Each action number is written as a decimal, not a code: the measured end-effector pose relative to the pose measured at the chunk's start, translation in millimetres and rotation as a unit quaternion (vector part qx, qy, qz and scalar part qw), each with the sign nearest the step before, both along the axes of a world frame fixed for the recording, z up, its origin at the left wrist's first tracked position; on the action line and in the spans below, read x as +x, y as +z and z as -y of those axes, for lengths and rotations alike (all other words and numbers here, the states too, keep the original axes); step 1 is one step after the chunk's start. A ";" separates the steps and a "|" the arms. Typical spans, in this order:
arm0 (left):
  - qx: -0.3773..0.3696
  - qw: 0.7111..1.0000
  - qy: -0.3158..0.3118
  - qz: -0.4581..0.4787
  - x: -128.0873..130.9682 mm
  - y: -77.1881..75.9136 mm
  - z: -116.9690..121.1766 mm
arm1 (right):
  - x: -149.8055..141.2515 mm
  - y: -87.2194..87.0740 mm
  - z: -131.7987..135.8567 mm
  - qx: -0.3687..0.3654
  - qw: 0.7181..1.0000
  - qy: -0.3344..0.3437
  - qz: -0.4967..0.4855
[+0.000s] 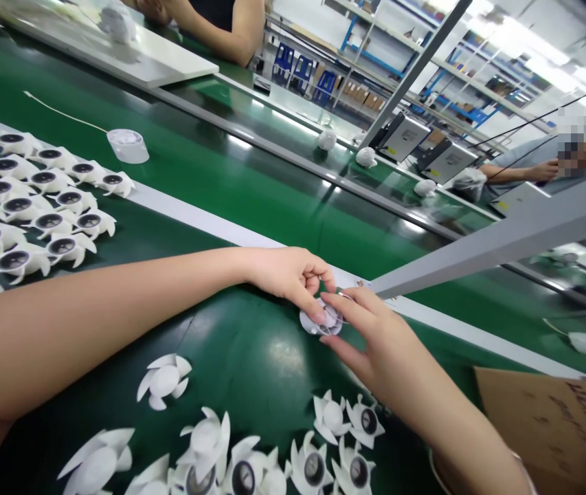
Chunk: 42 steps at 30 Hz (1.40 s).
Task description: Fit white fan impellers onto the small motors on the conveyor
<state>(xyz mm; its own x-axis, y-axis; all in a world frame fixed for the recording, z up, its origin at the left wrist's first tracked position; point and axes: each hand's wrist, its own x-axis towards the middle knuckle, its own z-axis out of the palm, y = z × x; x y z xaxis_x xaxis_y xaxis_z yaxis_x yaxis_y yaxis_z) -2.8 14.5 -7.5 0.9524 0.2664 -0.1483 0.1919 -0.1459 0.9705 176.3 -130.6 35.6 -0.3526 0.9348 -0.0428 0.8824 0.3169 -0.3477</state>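
Note:
Both my hands meet over one small white fan impeller (322, 322) lying on the green work surface (251, 350). My left hand (288, 276) reaches in from the left and pinches the impeller's top with thumb and fingers. My right hand (372, 340) comes from the lower right, its fingertips pressed on the same impeller's edge. Loose white impellers (334, 447) lie scattered just in front of me, some hub-up, some hub-down.
Rows of several white impellers (29, 199) are laid out at the left. A white round part (128, 146) sits on the conveyor belt. A grey metal bar (493, 249) slants across the right. A cardboard box (550, 419) stands at the lower right. Other people work across the line.

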 end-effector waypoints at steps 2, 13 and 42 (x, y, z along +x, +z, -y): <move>0.002 1.000 -0.017 -0.027 -0.3 1.9 -1.5 | -2.5 -4.1 -1.4 0.002 1.000 -0.011 0.007; 0.019 0.992 0.010 -0.122 2.7 13.6 -0.2 | -7.7 -6.1 -7.2 0.039 0.998 0.003 0.059; 0.516 0.819 0.210 -0.141 -143.0 -10.9 215.9 | -41.4 -67.0 151.1 0.100 0.990 -0.074 0.065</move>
